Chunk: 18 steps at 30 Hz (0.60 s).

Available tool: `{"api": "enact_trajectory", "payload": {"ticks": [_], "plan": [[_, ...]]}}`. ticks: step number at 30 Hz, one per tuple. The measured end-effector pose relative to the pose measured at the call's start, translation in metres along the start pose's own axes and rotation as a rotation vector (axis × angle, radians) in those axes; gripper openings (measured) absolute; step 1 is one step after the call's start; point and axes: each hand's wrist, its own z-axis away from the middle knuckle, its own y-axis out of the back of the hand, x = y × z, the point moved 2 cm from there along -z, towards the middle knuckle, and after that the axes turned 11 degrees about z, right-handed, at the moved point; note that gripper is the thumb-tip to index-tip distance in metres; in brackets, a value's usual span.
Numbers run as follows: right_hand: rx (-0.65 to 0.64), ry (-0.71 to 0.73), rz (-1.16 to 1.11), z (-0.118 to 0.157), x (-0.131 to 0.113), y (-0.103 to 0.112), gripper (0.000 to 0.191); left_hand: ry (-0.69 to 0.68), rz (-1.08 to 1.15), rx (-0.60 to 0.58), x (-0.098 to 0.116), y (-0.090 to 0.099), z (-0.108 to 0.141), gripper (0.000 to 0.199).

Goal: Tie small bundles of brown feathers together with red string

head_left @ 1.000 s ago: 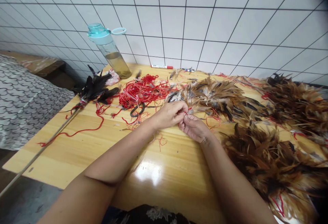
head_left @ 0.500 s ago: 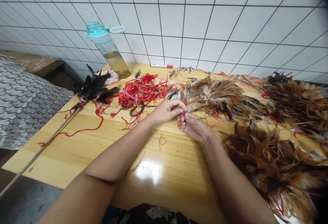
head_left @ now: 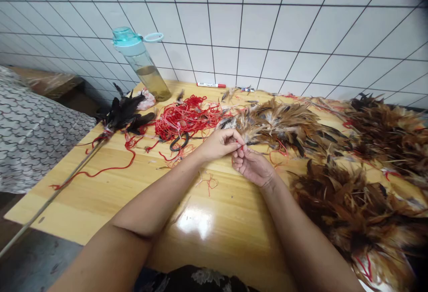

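A short bit of red string (head_left: 242, 148) sits at the fingertips of both hands, in the narrow space where they meet above the bench (head_left: 133, 207). The left hand (head_left: 221, 144) has its thumb and forefinger pinched together on the string from the left side; the right hand (head_left: 255, 167), palm partly turned up, has its fingers curled in and its thumb and forefinger closed on the string from the right. How much string is hidden inside the fingers cannot be told. Just beyond the hands lies a bundle of tan feathers (head_left: 287, 120), its pale end nearest them. To the left of the left hand are a tangled heap of red cord (head_left: 185, 118) and, just in front of it, a black loop-shaped handle (head_left: 171, 146). Loose red threads (head_left: 210, 184) lie on the near side of the hands, and a brown feather bunch (head_left: 341, 198) spreads to the right of the right forearm.
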Motion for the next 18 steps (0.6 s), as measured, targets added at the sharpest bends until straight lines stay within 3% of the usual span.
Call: {"api": "enact_trajectory", "payload": {"ticks": [4,7,10,14,18], "plan": [[0.013,-0.024,-0.012,0.0007,0.0013,-0.002,0.024,-0.174,-0.318,0.074,0.0044,-0.0031,0.0011,0.008],[0.028,-0.037,-0.031,0.0007,0.0012,-0.0042,0.023,-0.417,-0.622,0.127,0.0092,-0.0057,0.0024,0.012],[0.049,-0.053,-0.047,0.0005,0.0004,-0.0061,0.023,-0.562,-0.754,0.119,0.0084,-0.0077,0.0033,0.017],[0.043,-0.087,-0.015,0.0017,-0.0004,-0.0088,0.024,-0.587,-0.783,0.118,0.0046,-0.0072,0.0026,0.017],[0.032,-0.088,0.146,0.0035,-0.0016,-0.0101,0.027,-0.531,-0.729,0.146,0.0033,-0.0013,0.0003,0.017]]}}
